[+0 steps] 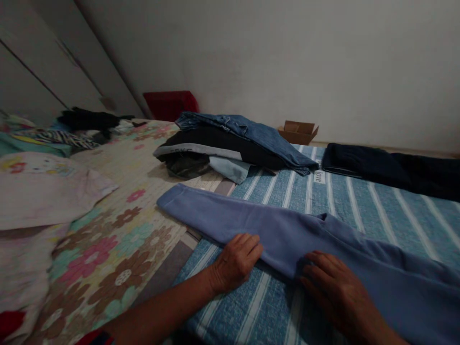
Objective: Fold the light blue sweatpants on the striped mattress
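A pair of blue-grey trousers (273, 225), laid lengthwise with the legs together, stretches across the bed from the left of centre to the lower right. My left hand (240, 258) is closed on the near edge of the cloth, its fingers curled over the top. Further right, my right hand (334, 282) bends its fingers around the same near edge; the thumb is hidden. Small wrinkles show along the far edge of the trousers, and their right end runs out of view.
Behind the trousers lies a pile of folded clothes with jeans (244, 128) on top. Dark folded trousers (381, 165) are at the far right. A striped blue sheet (251, 306) meets a flowered sheet (143, 254). A pink top (50, 191), a red box (170, 104) and a cardboard box (297, 132) stand around.
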Available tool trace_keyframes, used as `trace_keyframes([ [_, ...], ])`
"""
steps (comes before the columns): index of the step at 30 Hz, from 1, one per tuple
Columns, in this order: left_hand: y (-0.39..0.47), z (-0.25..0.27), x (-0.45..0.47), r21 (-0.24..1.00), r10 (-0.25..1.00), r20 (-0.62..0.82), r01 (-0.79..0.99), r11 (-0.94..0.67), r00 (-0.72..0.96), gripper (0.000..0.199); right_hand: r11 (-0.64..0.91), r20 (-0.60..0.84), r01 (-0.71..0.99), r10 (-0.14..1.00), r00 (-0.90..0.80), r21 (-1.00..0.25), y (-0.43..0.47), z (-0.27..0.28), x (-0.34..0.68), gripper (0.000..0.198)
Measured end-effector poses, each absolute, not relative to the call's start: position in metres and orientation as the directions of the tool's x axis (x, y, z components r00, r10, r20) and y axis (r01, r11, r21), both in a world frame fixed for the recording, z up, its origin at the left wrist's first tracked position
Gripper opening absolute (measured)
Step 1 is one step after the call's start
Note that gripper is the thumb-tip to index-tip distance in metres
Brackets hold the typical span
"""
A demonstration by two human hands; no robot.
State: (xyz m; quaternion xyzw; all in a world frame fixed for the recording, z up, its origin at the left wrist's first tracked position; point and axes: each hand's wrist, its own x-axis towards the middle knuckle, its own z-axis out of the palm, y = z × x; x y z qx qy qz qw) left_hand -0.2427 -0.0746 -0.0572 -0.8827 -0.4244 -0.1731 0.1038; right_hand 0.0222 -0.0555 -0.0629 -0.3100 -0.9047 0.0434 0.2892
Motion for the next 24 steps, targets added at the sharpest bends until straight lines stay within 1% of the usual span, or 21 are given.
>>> trace_keyframes([
  [4,-0.078,-0.061,-0.249,-0.069,0.724,0.41,0.81,-0.582,0.555,0.03,0.84,0.403,0.479,0.543,-0.737,-0.255,-0.042,-0.064,-0.009,0.02],
  [9,-0.082,-0.061,-0.263,-0.082,0.751,0.458,0.864,-0.497,0.475,0.032,0.841,0.254,0.489,0.537,-0.805,-0.231,-0.037,-0.086,-0.017,0.049],
  [11,-0.084,-0.059,-0.271,-0.076,0.769,0.458,0.881,-0.467,0.447,0.03,0.836,0.225,0.495,0.542,-0.809,-0.235,-0.038,-0.091,-0.014,0.054],
  [14,-0.085,-0.058,-0.283,-0.069,0.78,0.451,0.888,-0.454,0.434,0.028,0.826,0.208,0.505,0.556,-0.805,-0.251,-0.039,-0.092,-0.011,0.054],
  [19,-0.086,-0.061,-0.301,-0.085,0.772,0.493,0.906,-0.415,0.4,0.027,0.788,0.217,0.544,0.607,-0.764,-0.288,-0.039,-0.092,-0.014,0.048],
  [22,-0.085,-0.06,-0.31,-0.119,0.784,0.472,0.911,-0.396,0.402,0.027,0.766,0.235,0.573,0.638,-0.733,-0.292,-0.039,-0.094,-0.016,0.049],
  [24,-0.085,-0.057,-0.314,-0.116,0.801,0.442,0.911,-0.395,0.403,0.027,0.762,0.223,0.579,0.642,-0.734,-0.289,-0.039,-0.095,-0.017,0.05],
])
